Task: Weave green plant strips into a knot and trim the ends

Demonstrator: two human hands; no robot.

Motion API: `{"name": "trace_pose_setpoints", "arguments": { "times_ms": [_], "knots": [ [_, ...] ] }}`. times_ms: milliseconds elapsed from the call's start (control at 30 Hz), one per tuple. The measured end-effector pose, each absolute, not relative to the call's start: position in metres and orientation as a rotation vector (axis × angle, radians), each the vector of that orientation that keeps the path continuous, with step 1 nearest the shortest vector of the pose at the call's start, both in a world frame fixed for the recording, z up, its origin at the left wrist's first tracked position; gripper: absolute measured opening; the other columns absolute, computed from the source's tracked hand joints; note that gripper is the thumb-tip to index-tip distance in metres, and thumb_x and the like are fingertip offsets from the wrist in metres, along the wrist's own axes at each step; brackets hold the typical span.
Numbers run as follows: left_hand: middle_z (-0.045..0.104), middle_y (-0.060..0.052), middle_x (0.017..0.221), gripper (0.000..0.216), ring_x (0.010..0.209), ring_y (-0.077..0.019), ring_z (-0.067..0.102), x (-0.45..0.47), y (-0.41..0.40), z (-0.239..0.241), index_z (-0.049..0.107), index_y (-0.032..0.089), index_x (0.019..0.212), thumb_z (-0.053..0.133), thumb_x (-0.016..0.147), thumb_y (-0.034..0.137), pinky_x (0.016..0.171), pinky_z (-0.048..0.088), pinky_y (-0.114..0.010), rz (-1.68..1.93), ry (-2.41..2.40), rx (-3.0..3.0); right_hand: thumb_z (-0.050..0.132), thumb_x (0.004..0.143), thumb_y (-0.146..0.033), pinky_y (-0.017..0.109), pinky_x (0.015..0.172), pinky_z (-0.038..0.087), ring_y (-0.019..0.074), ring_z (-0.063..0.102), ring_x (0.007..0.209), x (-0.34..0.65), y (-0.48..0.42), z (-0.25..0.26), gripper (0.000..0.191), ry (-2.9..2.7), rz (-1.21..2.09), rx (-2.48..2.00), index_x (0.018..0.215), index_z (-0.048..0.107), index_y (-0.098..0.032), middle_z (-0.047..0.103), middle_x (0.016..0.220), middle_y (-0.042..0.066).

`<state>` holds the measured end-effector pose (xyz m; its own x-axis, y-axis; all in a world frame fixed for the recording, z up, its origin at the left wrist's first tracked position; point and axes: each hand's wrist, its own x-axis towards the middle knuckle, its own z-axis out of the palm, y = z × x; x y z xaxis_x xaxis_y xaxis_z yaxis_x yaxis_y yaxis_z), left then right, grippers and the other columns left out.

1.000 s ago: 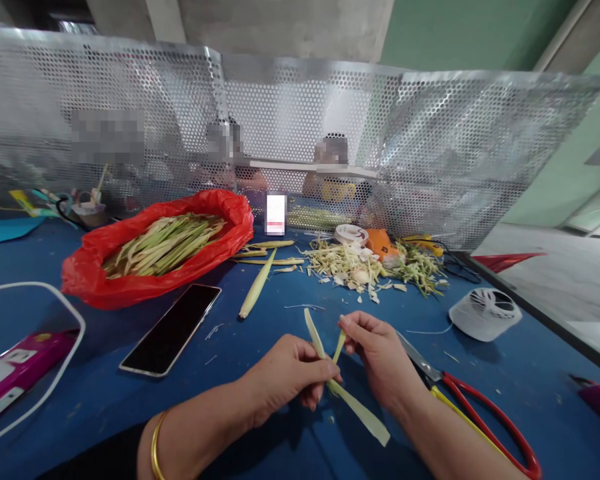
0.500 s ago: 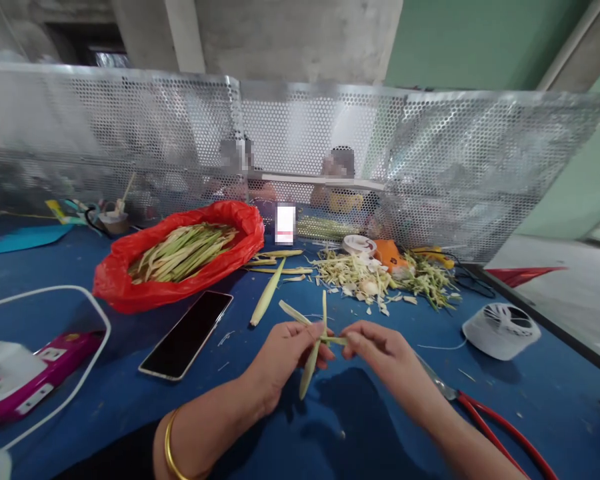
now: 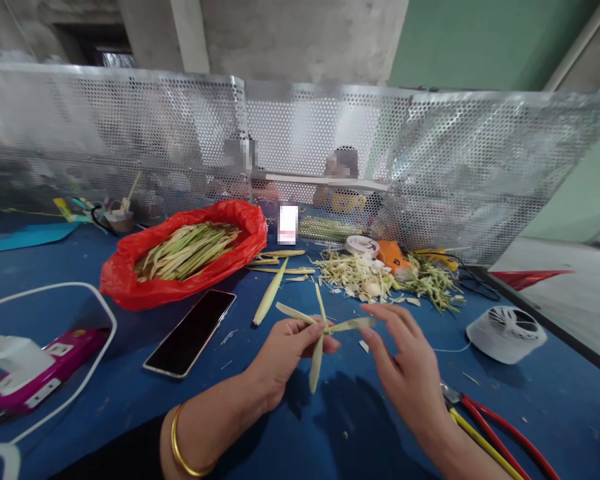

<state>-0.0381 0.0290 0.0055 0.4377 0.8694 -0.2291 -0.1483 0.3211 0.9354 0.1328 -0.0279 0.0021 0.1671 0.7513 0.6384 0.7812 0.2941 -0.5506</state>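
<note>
My left hand (image 3: 287,353) pinches several pale green leaf strips (image 3: 349,325) where they cross, between thumb and fingertips. The strips spread outward like a star: one points up, one down, one left and one right. My right hand (image 3: 405,363) is open beside the right-hand strip, its thumb and forefinger apart around the tip. Whether the thumb touches that tip, I cannot tell. Beyond my left hand, a whole pale leaf husk (image 3: 270,293) lies on the blue table (image 3: 300,433).
A red plastic bag (image 3: 145,293) full of leaf strips stands behind a phone (image 3: 190,333). Leaf scraps (image 3: 360,273) are piled at the back. On the right are a white thread spool (image 3: 505,333) and a red-handled tool (image 3: 500,420). A purple power strip (image 3: 65,360) lies left.
My right hand has let go of the right-hand strip, opened and drawn back to the right. That strip now shows at full length. A small pale scrap has appeared below it.
</note>
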Motion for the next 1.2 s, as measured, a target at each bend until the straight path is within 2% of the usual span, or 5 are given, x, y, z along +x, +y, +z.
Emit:
{"name": "trace_pose_setpoints", "arguments": {
  "times_ms": [100,333,900,1000,1200],
  "knots": [
    [0.074,-0.008,0.085,0.037,0.086,-0.0182,0.067,-0.038,0.027,0.009,0.067,0.013,0.101,0.074,0.07,0.033,0.086,0.047,-0.029,0.846,0.769,0.926,0.056,0.086,-0.028,0.036,0.082,0.039,0.0239,0.058,0.088,0.126,-0.034,0.003,0.01,-1.615,-0.12,-1.362,0.088,0.065,-0.025,0.066,0.088,0.006],
    [0.072,-0.006,0.081,0.036,0.074,-0.0155,0.065,-0.038,0.02,0.011,0.065,0.014,0.106,0.072,0.071,0.019,0.069,0.047,-0.025,0.84,0.676,0.787,0.055,0.089,-0.03,0.026,0.065,0.04,0.0167,0.058,0.07,0.097,-0.032,-0.015,0.025,-1.628,0.621,-1.389,0.066,0.059,-0.021,0.063,0.071,0.001],
    [0.061,0.003,0.057,0.026,0.056,-0.0102,0.06,-0.038,0.027,0.01,0.063,0.016,0.09,0.07,0.068,0.004,0.065,0.049,-0.023,0.83,0.635,0.472,0.049,0.093,-0.023,0.031,0.075,0.038,0.0166,0.056,0.079,0.115,-0.035,0.004,0.012,-1.654,0.11,-1.281,0.085,0.058,-0.021,0.062,0.081,0.002],
    [0.06,0.003,0.055,0.022,0.052,-0.0098,0.058,-0.041,0.026,0.011,0.063,0.016,0.087,0.071,0.068,0.007,0.061,0.049,-0.023,0.738,0.577,0.476,0.057,0.088,-0.023,0.035,0.083,0.039,0.0221,0.056,0.096,0.123,-0.03,0.009,0.012,-1.654,-0.004,-1.338,0.099,0.062,-0.022,0.064,0.1,0.006],
    [0.066,-0.001,0.061,0.022,0.05,-0.0106,0.06,-0.042,0.021,0.008,0.066,0.015,0.089,0.076,0.071,0.023,0.054,0.049,-0.021,0.572,0.535,0.566,0.054,0.09,-0.016,0.04,0.096,0.032,0.0169,0.06,0.082,0.121,-0.025,0.002,0.015,-1.82,0.146,-1.244,0.088,0.065,-0.026,0.068,0.083,-0.002]
  ]
}}
